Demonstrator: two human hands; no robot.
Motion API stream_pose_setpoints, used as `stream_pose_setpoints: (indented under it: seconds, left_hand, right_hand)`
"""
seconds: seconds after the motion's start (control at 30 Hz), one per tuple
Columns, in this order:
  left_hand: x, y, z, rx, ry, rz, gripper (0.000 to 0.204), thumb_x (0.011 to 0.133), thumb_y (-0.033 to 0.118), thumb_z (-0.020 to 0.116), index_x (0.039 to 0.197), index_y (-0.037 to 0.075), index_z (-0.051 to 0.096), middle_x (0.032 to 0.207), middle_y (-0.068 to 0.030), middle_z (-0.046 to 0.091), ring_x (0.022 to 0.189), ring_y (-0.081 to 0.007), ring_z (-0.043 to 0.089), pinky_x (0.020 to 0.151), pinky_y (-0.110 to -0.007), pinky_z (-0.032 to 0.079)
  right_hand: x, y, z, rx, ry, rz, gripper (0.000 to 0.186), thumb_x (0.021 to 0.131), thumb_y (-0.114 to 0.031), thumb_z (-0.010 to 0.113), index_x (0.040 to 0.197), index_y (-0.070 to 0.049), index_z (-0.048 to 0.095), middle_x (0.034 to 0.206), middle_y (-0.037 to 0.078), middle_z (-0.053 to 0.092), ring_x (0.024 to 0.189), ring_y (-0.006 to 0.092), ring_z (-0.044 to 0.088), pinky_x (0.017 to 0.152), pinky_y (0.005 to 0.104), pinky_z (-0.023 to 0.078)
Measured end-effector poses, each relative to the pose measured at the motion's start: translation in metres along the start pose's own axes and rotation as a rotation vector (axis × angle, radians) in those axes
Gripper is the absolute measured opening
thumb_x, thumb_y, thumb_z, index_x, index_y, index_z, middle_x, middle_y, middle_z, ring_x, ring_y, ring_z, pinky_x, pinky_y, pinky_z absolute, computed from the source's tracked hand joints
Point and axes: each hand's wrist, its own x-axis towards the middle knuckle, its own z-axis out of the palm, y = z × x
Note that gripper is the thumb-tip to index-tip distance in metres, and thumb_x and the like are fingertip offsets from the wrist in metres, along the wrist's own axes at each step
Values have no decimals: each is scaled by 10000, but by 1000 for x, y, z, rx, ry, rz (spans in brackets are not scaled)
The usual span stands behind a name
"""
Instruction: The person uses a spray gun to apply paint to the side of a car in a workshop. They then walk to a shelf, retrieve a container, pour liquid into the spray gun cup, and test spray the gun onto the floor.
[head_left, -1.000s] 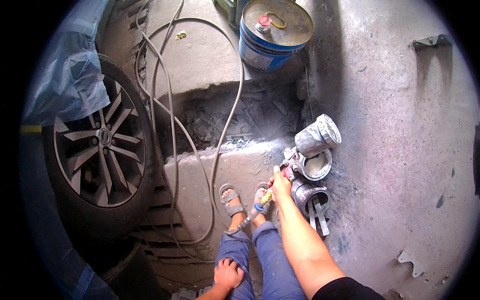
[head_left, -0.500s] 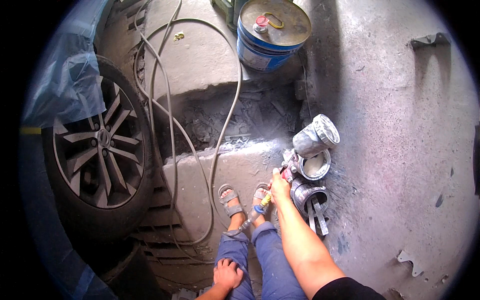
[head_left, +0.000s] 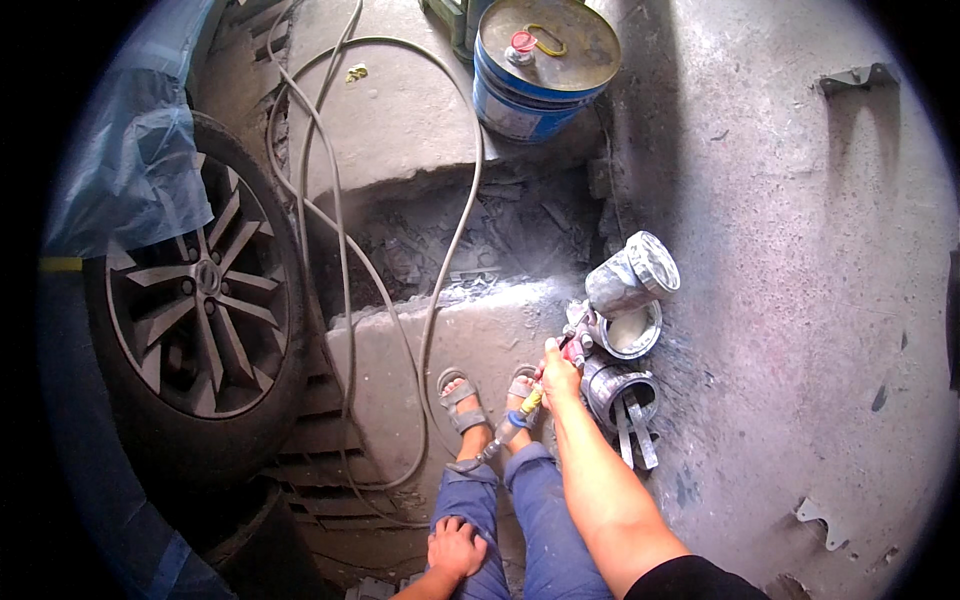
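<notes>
My right hand (head_left: 559, 378) is wrapped round the handle of a spray gun (head_left: 578, 330), red and metallic, with a whitish paint cup (head_left: 628, 276) on top. A yellow and blue connector (head_left: 522, 412) joins the gun's lower end to a hose. Pale mist hangs in front of the nozzle, over the pit's edge. Just beyond the gun sits an open can with white paint (head_left: 630, 330); nearer me is another can holding flat sticks (head_left: 628, 420). My left hand (head_left: 456, 548) rests on my knee with its fingers spread.
A car wheel (head_left: 205, 280) stands at the left under blue masking film (head_left: 140, 170). Looped hose (head_left: 480, 150) lies across the concrete and over a rubble-filled pit (head_left: 450, 235). A blue drum (head_left: 545, 75) stands at the back. Metal brackets (head_left: 825, 522) lie on the floor at right.
The spray gun and my right hand have stayed almost in place, with the cup barely lower. The mist over the pit looks slightly different. My left hand has not moved.
</notes>
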Motion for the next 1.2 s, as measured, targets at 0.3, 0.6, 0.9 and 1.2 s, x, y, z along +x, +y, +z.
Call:
stream_pose_setpoints:
  seconds: [0.3, 0.6, 0.9, 1.2]
  left_hand:
    - [2, 1, -1, -19, 0, 6, 360, 779, 346, 536, 1040, 131, 660, 1235, -71, 523, 1229, -279, 394, 969, -468, 376]
    - [1, -5, 7, -22, -9, -6, 375, 782, 357, 527, 1054, 136, 660, 1250, -75, 515, 1239, -282, 384, 976, -471, 367]
    - [7, 3, 2, 3, -22, 35, 381, 789, 355, 513, 1060, 127, 653, 1255, -80, 514, 1233, -290, 391, 977, -467, 373]
    - [1, 1, 2, -8, -16, -12, 371, 782, 355, 516, 1048, 143, 663, 1246, -70, 519, 1236, -276, 388, 969, -481, 368]
  right_hand:
    - [-2, -7, -3, 5, 17, 43, 202, 885, -254, 610, 1018, -119, 538, 612, 16, 493, 469, 134, 471, 424, 307, 427]
    - [-42, -43, -9, 84, -1, -192, 210, 840, -158, 515, 647, -78, 537, 603, 24, 505, 512, 117, 466, 457, 248, 329]
    - [10, -5, -30, -239, -63, -177, 409, 800, -61, 480, 1207, -95, 494, 579, 24, 478, 473, 128, 452, 440, 281, 379]
    - [-12, -20, 8, 30, 51, -28, 210, 867, -243, 579, 1029, -113, 547, 575, 15, 483, 445, 137, 457, 416, 293, 374]
